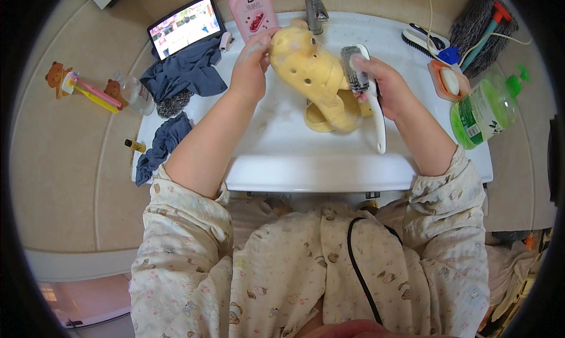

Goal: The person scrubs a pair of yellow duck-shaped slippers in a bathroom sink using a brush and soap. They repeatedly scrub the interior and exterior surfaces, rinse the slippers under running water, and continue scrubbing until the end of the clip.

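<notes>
Over the white washbasin (282, 170), my left hand (254, 60) grips a yellow foam clog (300, 64) by its toe end. The clog is tilted, its holed upper facing me, with grey smudges on it. My right hand (386, 82) is closed around a white-handled scrubbing brush (375, 117), whose grey bristles touch the clog near its strap side. A second yellow clog (320, 117) lies in the basin below, partly hidden by the first. Behind them stands the metal faucet (314, 11).
Left are a lit tablet (185, 27), dark blue cloths (185, 69), a clear bottle (136, 93) and a small yellow bottle (136, 145). A pink bottle (252, 11) stands behind. Right are a black-bristled brush (423, 40), a soap dish (437, 80) and a green pump bottle (481, 108).
</notes>
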{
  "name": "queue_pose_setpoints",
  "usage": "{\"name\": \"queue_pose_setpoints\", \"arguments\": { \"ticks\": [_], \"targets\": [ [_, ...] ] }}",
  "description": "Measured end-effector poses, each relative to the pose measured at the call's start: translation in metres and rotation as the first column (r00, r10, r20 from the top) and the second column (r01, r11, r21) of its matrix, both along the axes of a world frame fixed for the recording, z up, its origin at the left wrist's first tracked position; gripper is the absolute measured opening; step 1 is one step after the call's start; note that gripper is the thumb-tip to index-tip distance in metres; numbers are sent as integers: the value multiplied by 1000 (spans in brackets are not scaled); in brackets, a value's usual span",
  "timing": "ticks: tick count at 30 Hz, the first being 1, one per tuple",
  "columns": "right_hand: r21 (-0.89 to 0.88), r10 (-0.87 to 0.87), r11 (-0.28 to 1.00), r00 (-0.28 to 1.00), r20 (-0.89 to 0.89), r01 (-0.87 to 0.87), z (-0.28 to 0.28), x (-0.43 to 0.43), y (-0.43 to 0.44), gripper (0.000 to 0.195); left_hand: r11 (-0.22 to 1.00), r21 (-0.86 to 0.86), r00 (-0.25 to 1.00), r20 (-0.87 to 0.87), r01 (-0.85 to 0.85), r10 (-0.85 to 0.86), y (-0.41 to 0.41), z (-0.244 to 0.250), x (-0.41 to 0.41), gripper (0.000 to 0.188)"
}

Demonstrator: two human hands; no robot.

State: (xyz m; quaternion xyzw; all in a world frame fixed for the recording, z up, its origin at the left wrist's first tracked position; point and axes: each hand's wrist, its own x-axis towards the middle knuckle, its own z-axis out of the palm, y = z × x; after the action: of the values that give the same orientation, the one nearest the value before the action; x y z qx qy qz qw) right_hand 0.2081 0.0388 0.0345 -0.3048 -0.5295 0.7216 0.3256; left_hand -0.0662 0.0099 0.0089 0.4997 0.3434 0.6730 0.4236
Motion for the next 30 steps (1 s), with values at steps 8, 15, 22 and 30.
{"name": "queue_pose_setpoints", "arguments": {
  "ticks": [8, 15, 22, 30],
  "targets": [
    [60, 321, 940, 930, 179, -336, 8, 2, -13, 50, 955, 278, 925, -326, -105, 196, -22, 18, 20, 78],
    [114, 526, 775, 735, 428, -621, 3, -1, -19, 51, 936, 352, 634, -722, -8, 277, -32, 12, 35, 86],
    [491, -80, 871, 993, 88, 27, 16, 17, 3, 61, 945, 323, 542, -785, -55, 300, -34, 14, 47, 73],
    [791, -564, 506, 563, 605, -343, 8, -17, -28, 66, 994, 109, 424, -900, -11, 104, -41, 0, 68, 51]
  ]
}}
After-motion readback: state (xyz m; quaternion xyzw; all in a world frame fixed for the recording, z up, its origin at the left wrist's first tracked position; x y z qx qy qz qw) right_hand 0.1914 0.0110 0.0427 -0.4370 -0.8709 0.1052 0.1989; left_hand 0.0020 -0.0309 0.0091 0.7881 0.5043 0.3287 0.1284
